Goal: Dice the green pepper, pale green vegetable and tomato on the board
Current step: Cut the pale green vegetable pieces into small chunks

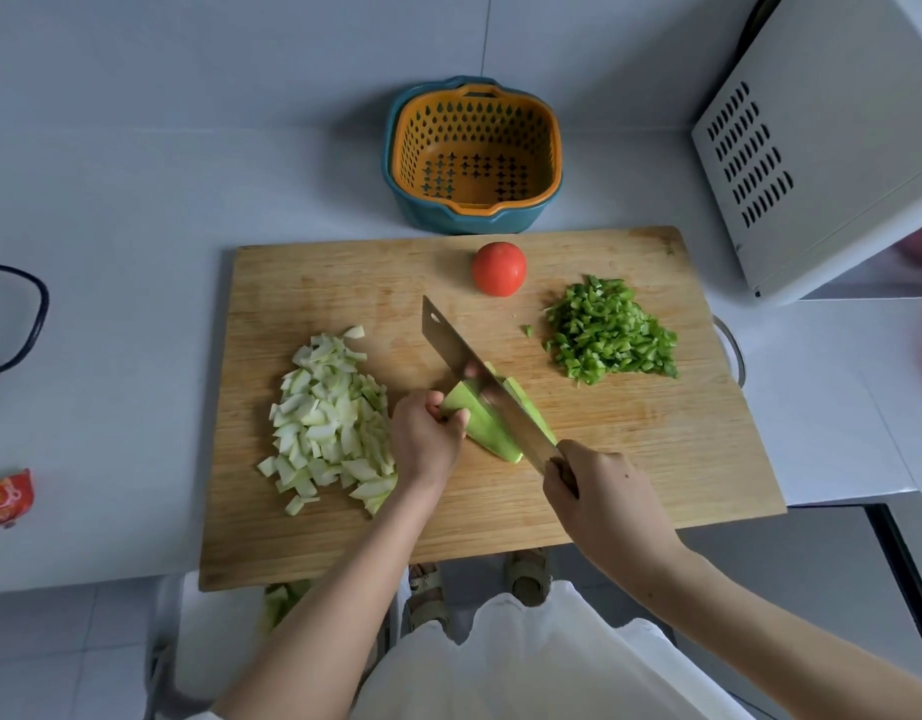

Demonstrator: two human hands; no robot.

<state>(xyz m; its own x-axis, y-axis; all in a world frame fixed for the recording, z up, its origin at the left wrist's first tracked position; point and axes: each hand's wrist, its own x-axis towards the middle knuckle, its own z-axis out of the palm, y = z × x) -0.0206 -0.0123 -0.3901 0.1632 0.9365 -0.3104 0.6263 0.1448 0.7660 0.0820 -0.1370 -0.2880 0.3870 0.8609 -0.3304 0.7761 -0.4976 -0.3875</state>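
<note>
Forearms reach over a wooden board, knife on vegetable.
At the board's middle the left hand curls its fingers on the pale green vegetable piece; the right hand grips the cleaver handle, blade across it. Leftward lie pale dice, rightward diced green pepper, behind a whole tomato.

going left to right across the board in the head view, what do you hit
diced pale green vegetable pile → left hand → tomato → diced green pepper pile; knife and uncut piece span the middle, left out
</note>
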